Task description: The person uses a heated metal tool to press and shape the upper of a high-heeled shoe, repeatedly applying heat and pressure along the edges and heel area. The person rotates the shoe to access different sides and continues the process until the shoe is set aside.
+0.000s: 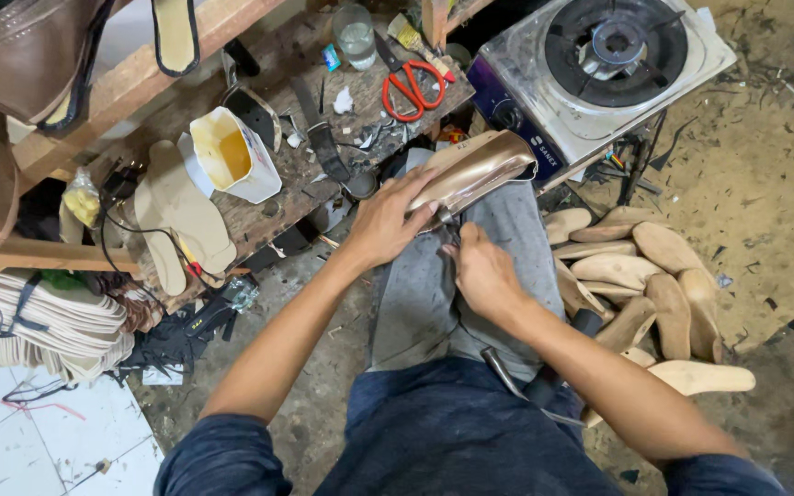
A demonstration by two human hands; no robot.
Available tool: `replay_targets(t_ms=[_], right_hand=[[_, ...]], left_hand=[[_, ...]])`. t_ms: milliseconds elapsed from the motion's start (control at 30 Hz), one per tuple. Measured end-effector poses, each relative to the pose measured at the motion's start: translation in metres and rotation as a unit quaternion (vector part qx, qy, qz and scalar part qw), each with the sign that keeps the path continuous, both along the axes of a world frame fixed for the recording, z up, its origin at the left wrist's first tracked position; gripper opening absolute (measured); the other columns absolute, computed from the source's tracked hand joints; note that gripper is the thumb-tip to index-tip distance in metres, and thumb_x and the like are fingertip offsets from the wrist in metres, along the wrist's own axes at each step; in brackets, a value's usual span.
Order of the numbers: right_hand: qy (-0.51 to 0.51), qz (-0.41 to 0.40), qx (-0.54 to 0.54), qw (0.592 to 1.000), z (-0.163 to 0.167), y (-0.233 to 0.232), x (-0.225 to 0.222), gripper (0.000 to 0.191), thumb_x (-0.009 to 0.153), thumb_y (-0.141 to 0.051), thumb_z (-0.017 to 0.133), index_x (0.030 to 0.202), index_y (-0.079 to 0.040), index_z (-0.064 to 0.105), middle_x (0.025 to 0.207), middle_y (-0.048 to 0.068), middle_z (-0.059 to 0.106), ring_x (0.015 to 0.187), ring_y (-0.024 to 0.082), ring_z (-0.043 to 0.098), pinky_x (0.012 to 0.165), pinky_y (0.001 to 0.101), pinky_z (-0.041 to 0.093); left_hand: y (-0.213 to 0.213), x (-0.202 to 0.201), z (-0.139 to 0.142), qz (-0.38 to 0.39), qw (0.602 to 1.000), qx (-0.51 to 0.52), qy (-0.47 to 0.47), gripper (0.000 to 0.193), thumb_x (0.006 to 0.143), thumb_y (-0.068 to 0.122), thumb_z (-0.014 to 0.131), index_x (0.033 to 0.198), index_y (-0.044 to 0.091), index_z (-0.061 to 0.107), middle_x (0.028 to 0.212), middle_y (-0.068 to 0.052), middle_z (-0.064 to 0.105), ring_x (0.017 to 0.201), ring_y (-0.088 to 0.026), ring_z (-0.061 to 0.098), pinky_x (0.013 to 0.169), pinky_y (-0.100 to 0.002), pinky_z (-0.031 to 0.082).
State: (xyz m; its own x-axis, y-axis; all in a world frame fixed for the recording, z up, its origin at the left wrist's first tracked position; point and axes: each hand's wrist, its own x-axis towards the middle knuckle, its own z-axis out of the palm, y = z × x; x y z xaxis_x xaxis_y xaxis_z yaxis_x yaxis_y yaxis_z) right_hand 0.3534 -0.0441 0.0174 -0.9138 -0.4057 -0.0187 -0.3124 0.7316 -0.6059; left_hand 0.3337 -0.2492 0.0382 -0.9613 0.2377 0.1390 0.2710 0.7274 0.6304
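Note:
A shiny bronze shoe upper on a last point(475, 170) lies across my grey-trousered knee. My left hand point(386, 220) grips it from the left, fingers spread over its side. My right hand point(482, 271) is closed just under the shoe's near end, pinching at its edge; whether it holds a small tool is hidden by the fingers. A dark-handled tool point(516, 381) rests on my lap beneath the right forearm.
A worn wooden bench point(268, 207) holds a white glue container point(232, 154), red scissors point(413, 87), insoles point(176, 216) and a glass point(354, 35). A single gas burner point(599, 60) stands at the right. Wooden shoe lasts point(645, 276) are piled on the floor. Stacked soles point(48, 326) lie at the left.

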Motion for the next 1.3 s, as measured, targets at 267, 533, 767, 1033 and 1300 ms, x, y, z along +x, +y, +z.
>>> replay_targets(t_ms=[267,533,767,1033,1300], right_hand=[[-0.034,0.032,-0.080,0.996,-0.010,0.009,-0.007,0.023,0.094,-0.012,0.064,0.102,0.005,0.051,0.090,0.034,0.066,0.084,0.053,0.065,0.071,0.0554,0.052],[-0.073,0.039,-0.106,0.991,-0.024,0.000,0.006,0.019,0.097,-0.011,0.062,0.102,0.006,0.056,0.089,0.030,0.068,0.086,0.048,0.069,0.073,0.0518,0.052],[-0.239,0.262,0.023,0.935,0.034,0.050,0.057,0.039,0.089,-0.024,0.071,0.121,-0.005,0.061,0.125,0.016,0.059,0.121,0.037,0.056,0.099,0.0436,0.047],[0.026,0.238,0.279,0.930,0.011,0.146,0.088,0.058,0.063,-0.014,0.081,0.117,-0.013,0.060,0.117,0.012,0.062,0.115,0.033,0.060,0.093,0.0508,0.047],[-0.321,0.194,0.208,0.903,0.070,0.219,0.058,0.044,0.072,-0.021,0.084,0.114,-0.023,0.072,0.092,0.005,0.073,0.091,0.021,0.070,0.083,0.0375,0.054]], left_hand=[[0.002,-0.005,0.003,-0.015,1.000,-0.023,0.012,0.057,0.100,0.029,0.060,0.152,0.010,0.047,0.149,-0.022,0.052,0.128,-0.041,0.054,0.105,-0.050,0.046],[0.007,-0.021,-0.002,-0.008,0.999,-0.046,0.011,0.054,0.098,0.032,0.064,0.146,0.009,0.052,0.147,-0.019,0.056,0.131,-0.039,0.053,0.101,-0.050,0.047],[0.019,-0.034,0.004,0.010,0.989,-0.120,-0.080,0.051,0.095,0.032,0.067,0.133,0.005,0.046,0.127,-0.021,0.064,0.119,-0.039,0.059,0.092,-0.055,0.049],[0.006,-0.032,0.006,-0.072,0.996,-0.050,0.014,0.067,0.088,0.034,0.077,0.139,0.002,0.047,0.138,-0.027,0.057,0.123,-0.041,0.056,0.096,-0.051,0.049],[-0.004,0.003,0.002,0.001,0.961,0.238,-0.141,0.074,0.077,0.019,0.087,0.142,0.004,0.057,0.128,-0.012,0.073,0.113,-0.017,0.070,0.101,-0.031,0.054]])
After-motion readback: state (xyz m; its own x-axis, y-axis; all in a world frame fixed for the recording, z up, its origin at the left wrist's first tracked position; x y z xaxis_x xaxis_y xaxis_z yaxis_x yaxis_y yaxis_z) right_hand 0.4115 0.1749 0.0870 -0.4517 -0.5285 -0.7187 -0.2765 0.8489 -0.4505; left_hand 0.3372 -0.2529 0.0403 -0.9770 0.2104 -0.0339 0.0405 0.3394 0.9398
